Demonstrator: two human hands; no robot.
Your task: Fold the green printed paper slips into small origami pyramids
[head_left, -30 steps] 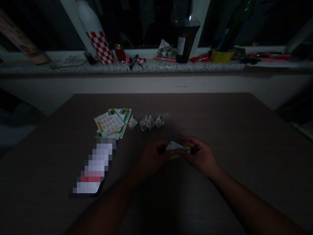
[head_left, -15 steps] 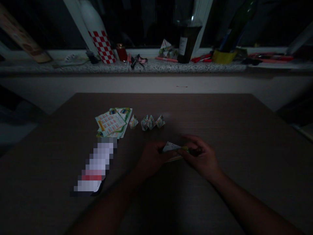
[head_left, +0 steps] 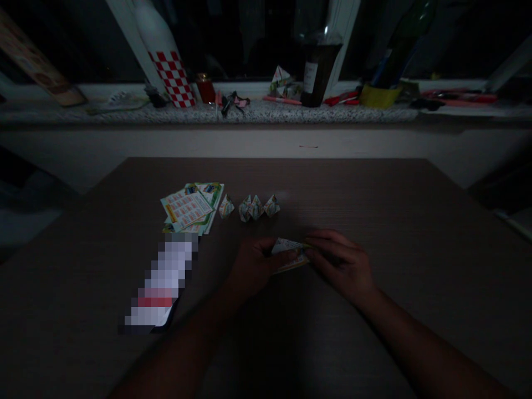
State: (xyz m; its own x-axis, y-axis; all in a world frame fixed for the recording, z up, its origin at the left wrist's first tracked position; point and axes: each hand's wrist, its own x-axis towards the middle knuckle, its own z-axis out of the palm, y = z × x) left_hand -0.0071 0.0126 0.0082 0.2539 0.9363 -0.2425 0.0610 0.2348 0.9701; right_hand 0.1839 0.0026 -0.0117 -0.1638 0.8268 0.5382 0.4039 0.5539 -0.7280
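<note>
The small, white folded paper with coloured print is in two bare hands, about halfway between the far left and far right corners of the brown, wood-look table. I can't tell if it touches the surface.

The left hand pinches its left end, with the thumb lying flat across the front. Those other fingers are mostly hidden behind. The right hand has its thumb and fingers close together on the right end.

This paper looks very light. One layer would likely be soft and bendy, but the folded part should feel a bit stiffer. It may be a little smooth, so a gentle pinch should be enough. A hard squeeze could crush it, and a tug could tear it or pull the folds open. The best spots to hold look like the two ends, where the layers sit together, and not the thin, pointy tip.

Nearer the far edge sit four small, pointy, printed paper shapes in a row. A messy pile of flat, green-and-white printed papers lies toward the far left corner. Below it is a long, flat, pale thing with dark edges, too blurred to read.
</note>
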